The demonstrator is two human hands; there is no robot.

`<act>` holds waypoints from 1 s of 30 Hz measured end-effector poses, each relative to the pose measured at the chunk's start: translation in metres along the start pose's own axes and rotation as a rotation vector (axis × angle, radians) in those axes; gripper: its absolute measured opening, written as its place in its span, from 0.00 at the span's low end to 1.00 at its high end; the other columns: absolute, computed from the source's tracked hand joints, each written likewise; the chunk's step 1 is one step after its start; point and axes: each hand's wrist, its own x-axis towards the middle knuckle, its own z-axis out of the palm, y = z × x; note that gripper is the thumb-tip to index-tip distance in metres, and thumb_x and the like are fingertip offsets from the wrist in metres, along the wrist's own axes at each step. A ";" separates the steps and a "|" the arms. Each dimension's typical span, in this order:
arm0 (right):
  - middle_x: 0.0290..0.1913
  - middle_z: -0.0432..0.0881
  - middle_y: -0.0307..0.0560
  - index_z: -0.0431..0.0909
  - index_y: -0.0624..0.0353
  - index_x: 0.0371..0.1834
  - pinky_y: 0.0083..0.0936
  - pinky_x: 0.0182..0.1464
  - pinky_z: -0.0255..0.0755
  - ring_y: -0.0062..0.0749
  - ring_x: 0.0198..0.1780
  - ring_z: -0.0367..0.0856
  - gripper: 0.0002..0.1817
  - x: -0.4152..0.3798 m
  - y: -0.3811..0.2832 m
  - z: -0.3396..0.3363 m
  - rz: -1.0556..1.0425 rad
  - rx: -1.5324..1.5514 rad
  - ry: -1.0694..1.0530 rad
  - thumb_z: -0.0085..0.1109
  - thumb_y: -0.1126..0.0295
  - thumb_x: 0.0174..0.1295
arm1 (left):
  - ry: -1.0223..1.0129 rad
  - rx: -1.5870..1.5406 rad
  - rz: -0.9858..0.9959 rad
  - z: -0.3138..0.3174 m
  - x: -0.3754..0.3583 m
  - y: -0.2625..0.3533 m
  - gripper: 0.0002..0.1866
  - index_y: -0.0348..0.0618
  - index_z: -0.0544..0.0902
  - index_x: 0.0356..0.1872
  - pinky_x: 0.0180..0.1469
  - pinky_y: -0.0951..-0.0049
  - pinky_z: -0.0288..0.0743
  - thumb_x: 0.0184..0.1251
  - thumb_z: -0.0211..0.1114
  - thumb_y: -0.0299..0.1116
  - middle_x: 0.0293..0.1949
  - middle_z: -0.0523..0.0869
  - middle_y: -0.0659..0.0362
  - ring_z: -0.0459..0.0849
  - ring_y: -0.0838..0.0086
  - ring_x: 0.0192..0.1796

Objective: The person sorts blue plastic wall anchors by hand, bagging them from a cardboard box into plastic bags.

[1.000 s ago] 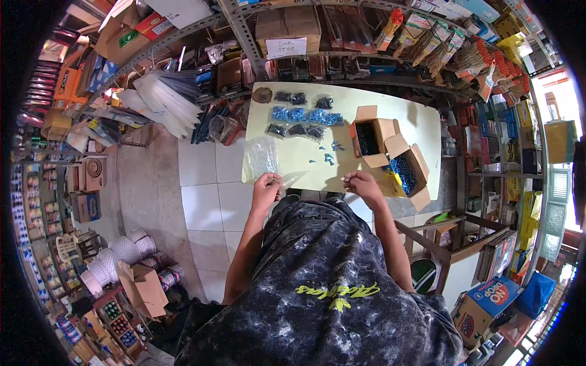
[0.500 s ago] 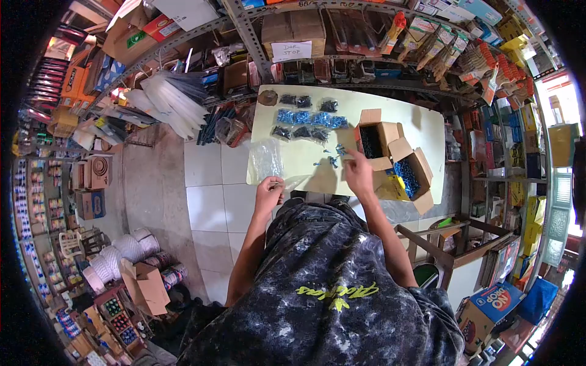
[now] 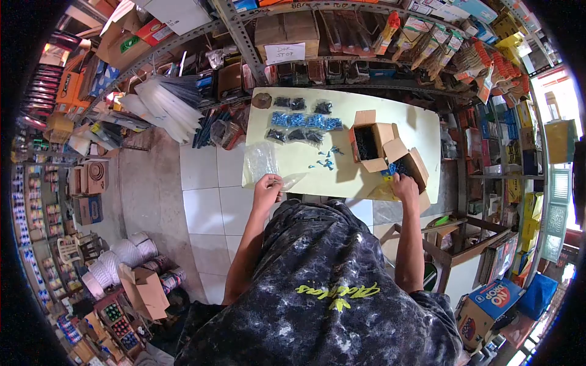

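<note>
My left hand [image 3: 267, 191] is closed on a small clear plastic bag [image 3: 295, 181] at the table's near edge. A larger clear plastic sheet or stack of bags [image 3: 261, 160] lies just beyond it. My right hand [image 3: 405, 186] reaches into an open cardboard box of small blue pieces [image 3: 417, 166], possibly wall plugs; its fingertips are hidden there. Several loose blue pieces [image 3: 328, 163] lie between my hands. Beside the blue box stands another open carton [image 3: 373, 139] with dark small pieces inside. Filled packets, blue [image 3: 305, 120] and black [image 3: 296, 135], lie in rows farther back.
The pale table [image 3: 348, 100] holds all this, with a round brown object [image 3: 262, 100] at its far left corner. Metal shelving [image 3: 244, 43] packed with goods rises behind. A wooden frame [image 3: 448, 256] stands at the right, below the table.
My right hand has moved right, from beside the loose blue pieces to inside the box of blue pieces. My left hand keeps hold of the small bag.
</note>
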 end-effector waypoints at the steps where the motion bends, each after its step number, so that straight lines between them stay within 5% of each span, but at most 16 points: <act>1: 0.50 0.80 0.72 0.81 0.66 0.49 0.49 0.59 0.71 0.63 0.54 0.78 0.27 0.002 -0.010 -0.014 0.056 -0.016 -0.100 0.52 0.51 0.62 | -0.009 -0.008 0.008 0.000 0.001 0.001 0.09 0.43 0.78 0.45 0.24 0.80 0.72 0.65 0.60 0.24 0.32 0.79 0.62 0.77 0.81 0.25; 9: 0.42 0.84 0.66 0.85 0.65 0.40 0.44 0.51 0.77 0.60 0.48 0.83 0.24 0.025 -0.001 -0.022 -0.044 -0.142 -0.260 0.59 0.51 0.57 | 0.010 -0.002 0.003 0.006 0.005 0.004 0.07 0.42 0.79 0.42 0.23 0.81 0.71 0.64 0.62 0.24 0.31 0.80 0.62 0.77 0.82 0.24; 12: 0.34 0.86 0.61 0.85 0.65 0.36 0.40 0.44 0.79 0.52 0.37 0.87 0.21 0.024 0.014 -0.018 -0.105 -0.092 -0.216 0.64 0.55 0.55 | 0.000 0.001 -0.009 0.005 0.006 0.001 0.08 0.42 0.78 0.44 0.23 0.80 0.72 0.64 0.60 0.23 0.33 0.80 0.61 0.77 0.81 0.25; 14: 0.26 0.85 0.52 0.85 0.64 0.34 0.34 0.37 0.79 0.34 0.29 0.85 0.15 0.027 0.029 -0.006 -0.066 0.192 -0.095 0.69 0.62 0.54 | -0.017 0.011 -0.009 0.003 0.008 0.001 0.09 0.42 0.77 0.46 0.24 0.79 0.72 0.65 0.58 0.22 0.34 0.79 0.60 0.77 0.80 0.25; 17: 0.24 0.83 0.44 0.85 0.64 0.34 0.25 0.31 0.78 0.21 0.26 0.80 0.08 0.011 0.012 -0.025 0.095 0.403 -0.026 0.67 0.69 0.57 | -0.010 0.031 -0.026 0.004 0.006 0.005 0.09 0.42 0.77 0.46 0.24 0.79 0.72 0.65 0.57 0.22 0.35 0.79 0.59 0.77 0.80 0.25; 20: 0.27 0.83 0.42 0.84 0.64 0.37 0.20 0.30 0.78 0.21 0.26 0.81 0.06 0.013 0.021 -0.015 0.133 0.713 0.095 0.63 0.72 0.62 | -0.021 0.054 -0.026 0.005 0.007 0.008 0.09 0.42 0.77 0.46 0.24 0.79 0.72 0.65 0.57 0.22 0.35 0.80 0.59 0.78 0.79 0.26; 25: 0.36 0.81 0.44 0.79 0.69 0.48 0.19 0.35 0.78 0.24 0.33 0.81 0.11 0.002 0.017 -0.032 0.145 1.106 0.049 0.57 0.77 0.65 | -0.044 0.055 -0.022 0.004 0.011 0.007 0.10 0.42 0.77 0.46 0.24 0.79 0.73 0.64 0.57 0.22 0.36 0.80 0.59 0.78 0.79 0.27; 30: 0.37 0.81 0.46 0.77 0.69 0.49 0.19 0.37 0.77 0.25 0.35 0.81 0.11 -0.006 0.012 -0.041 0.187 1.366 0.010 0.54 0.76 0.67 | -0.044 0.058 -0.012 0.002 0.011 0.003 0.10 0.43 0.77 0.46 0.24 0.79 0.73 0.64 0.57 0.22 0.35 0.81 0.60 0.78 0.80 0.27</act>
